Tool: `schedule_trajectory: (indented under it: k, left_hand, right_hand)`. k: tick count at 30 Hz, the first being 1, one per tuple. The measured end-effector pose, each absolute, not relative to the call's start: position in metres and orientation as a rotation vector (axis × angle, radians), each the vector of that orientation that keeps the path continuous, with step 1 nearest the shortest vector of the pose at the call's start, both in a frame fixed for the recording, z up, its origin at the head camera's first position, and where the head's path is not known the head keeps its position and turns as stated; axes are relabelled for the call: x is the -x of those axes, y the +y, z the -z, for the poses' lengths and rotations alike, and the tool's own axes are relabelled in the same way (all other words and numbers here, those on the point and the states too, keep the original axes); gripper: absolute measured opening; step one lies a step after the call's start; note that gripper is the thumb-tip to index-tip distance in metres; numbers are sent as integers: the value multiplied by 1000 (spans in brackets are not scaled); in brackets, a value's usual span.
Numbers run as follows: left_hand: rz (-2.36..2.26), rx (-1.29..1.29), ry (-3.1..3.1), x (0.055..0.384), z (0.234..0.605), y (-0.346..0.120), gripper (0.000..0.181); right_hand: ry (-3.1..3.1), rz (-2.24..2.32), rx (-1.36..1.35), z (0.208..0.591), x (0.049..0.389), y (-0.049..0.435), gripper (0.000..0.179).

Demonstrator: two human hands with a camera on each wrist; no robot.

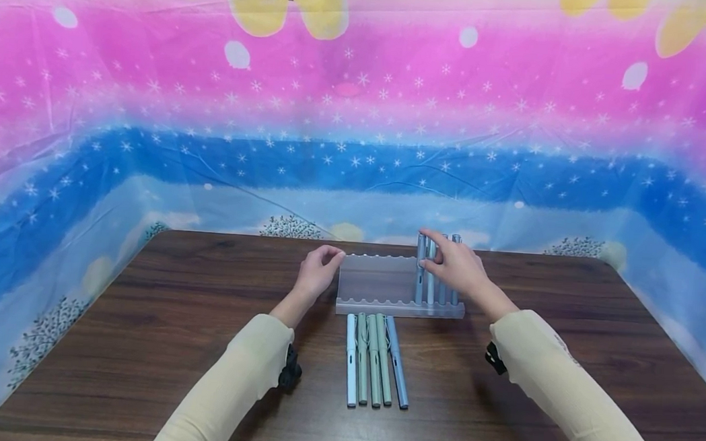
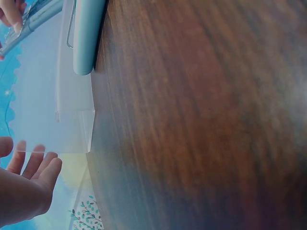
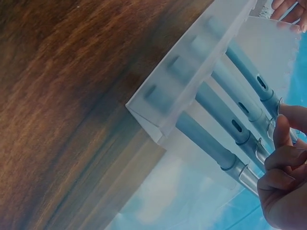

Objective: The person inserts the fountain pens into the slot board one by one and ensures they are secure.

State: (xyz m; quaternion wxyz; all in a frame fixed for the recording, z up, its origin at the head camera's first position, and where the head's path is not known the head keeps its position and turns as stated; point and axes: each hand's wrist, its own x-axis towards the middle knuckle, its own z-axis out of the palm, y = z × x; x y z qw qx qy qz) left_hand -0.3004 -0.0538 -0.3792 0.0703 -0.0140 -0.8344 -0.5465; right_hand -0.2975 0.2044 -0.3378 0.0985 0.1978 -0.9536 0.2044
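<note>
A translucent stand [image 1: 376, 279] with notched edges stands on the table, several blue-grey pens [image 3: 232, 127] upright in its right part. At its upper left corner, my left hand [image 1: 320, 269] pinches the back panel, fingers behind the sheet in the left wrist view. My right hand [image 1: 456, 264] holds the leftmost standing pen [image 1: 419, 288] near its top, index finger at the tip and thumb against the side. The other standing pens are partly hidden behind that hand. In front of the stand lie a pale blue pen [image 1: 352, 362], several green pens [image 1: 376, 363] and a blue-grey pen [image 1: 398, 368].
The dark wooden table [image 1: 199, 346] reaches back to a printed cloth [image 1: 356, 167] hung around its far and side edges. The lying pens' upper ends come close to the stand's front lip [image 1: 396, 311].
</note>
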Motion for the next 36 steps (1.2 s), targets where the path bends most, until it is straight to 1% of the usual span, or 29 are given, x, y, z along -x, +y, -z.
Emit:
schedule_trajectory:
  k: [24,29,36]
  left_hand:
    - [1674,37,-2510,299,378,-53,24]
    - [1666,32,-2516,300,378,-53,24]
    - [1662,28,-2530,299,377,-54,24]
  right_hand:
    - [-2832,-593,-578,336,299,203,63]
    - [-2756,-669,-562,336,296,206,58]
    - [-2645,-730,-615,344,284,210,50]
